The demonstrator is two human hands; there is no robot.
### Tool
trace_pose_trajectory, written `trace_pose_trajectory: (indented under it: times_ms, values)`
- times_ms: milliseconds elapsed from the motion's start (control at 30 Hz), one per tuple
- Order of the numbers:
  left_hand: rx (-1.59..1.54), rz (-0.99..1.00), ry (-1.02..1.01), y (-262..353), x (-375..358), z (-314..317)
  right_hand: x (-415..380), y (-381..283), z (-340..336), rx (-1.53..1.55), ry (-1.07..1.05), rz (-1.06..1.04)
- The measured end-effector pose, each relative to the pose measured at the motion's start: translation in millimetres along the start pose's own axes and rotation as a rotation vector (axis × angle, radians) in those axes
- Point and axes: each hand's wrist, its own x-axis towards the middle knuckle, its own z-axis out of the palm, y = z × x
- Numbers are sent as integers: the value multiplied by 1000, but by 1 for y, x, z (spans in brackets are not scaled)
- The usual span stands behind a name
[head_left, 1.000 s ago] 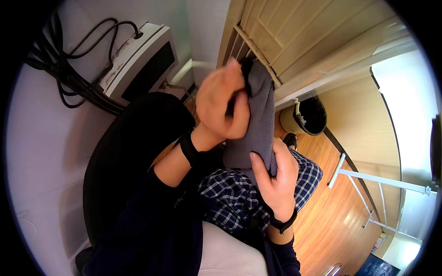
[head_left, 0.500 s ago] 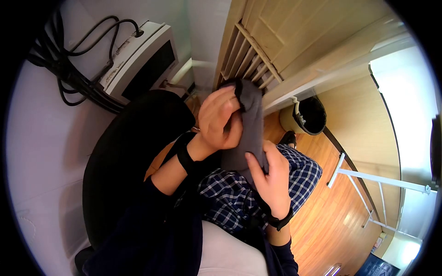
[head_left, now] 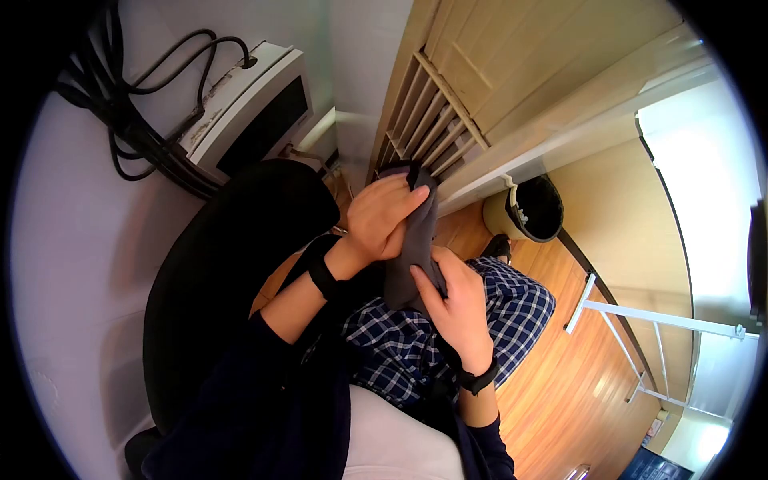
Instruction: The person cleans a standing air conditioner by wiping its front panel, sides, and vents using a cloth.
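A grey cloth item, which looks like a sock [head_left: 418, 232], has a black edge at its upper end and hangs above my lap. My left hand [head_left: 380, 216] grips it near that upper end, thumb lying across the fabric. Lower down, my right hand [head_left: 458, 300] pinches it between thumb and fingers. Beneath lie the blue checked trousers [head_left: 384, 340] on my legs. Each wrist wears a black band. Folds and fingers hide part of the cloth.
A black chair part [head_left: 232, 264] stands at the left, below a white box with a dark panel [head_left: 264, 120] and black cables [head_left: 132, 120]. Ahead is a slatted wooden cabinet [head_left: 432, 112]. A lined bin [head_left: 500, 212] and white metal frame [head_left: 664, 312] stand right.
Both hands have shifted slightly left with the grey cloth, and the right hand's grip is a little lower in view. The left hand's thumb has closed down onto the fabric.
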Motion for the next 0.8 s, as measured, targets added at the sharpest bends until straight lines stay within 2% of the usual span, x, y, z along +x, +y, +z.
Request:
trace_pose_trajectory:
  times_ms: [67,167,300,367,500,600,800]
  values:
    - [-29,-45,-68,-1,-16,-2,-3,4,6,-14,-17,-8]
    - [-42,-62,-67,3,-21,-1,-3,0,6,-25,-9,2]
    - [-55,93,-28,2,-1,2,0,-12,-4,-6,67,33]
    - [-55,155,-52,2,32,1,4,-16,-11,-38,161,-35]
    - [-41,205,109,1,58,7,14,-30,-23,-54,188,-71]
    - [-84,105,90,1,42,10,12,-23,-17,-40,158,-80]
    - [-13,-119,-200,4,-23,-14,-3,-15,5,-87,11,-59]
